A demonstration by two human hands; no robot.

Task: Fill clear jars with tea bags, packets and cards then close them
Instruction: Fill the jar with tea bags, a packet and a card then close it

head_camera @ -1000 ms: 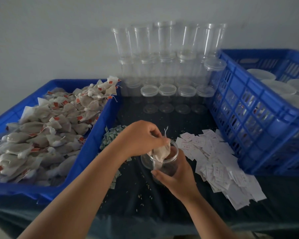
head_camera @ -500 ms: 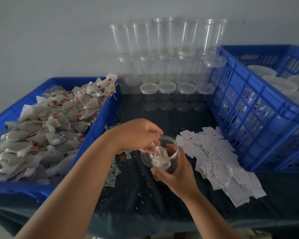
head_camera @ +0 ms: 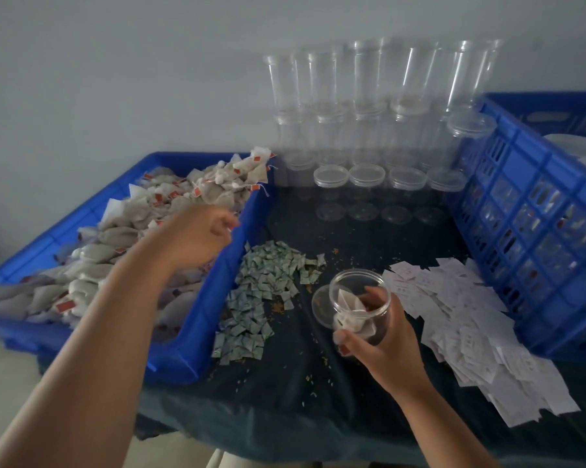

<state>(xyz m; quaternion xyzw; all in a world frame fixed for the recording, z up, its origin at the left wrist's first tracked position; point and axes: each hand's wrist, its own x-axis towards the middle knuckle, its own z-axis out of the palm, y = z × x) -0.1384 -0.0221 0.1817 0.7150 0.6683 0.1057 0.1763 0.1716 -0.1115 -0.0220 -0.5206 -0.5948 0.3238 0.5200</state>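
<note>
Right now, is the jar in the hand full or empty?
Partly filled. The jar, gripped by the right hand, has no lid on and holds at least one tea bag, with much of it unfilled.

Glossy clear plastic jar (head_camera: pixel 361 307), matt gauzy tea bags (head_camera: pixel 123 238), blue moulded plastic crate (head_camera: pixel 534 211), paper cards (head_camera: pixel 470 319).

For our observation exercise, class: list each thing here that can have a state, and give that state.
jar: lidless, tea bag inside, held by right hand
left hand: above tea bag crate, grip unclear
back jars: empty, front row lidded
</note>
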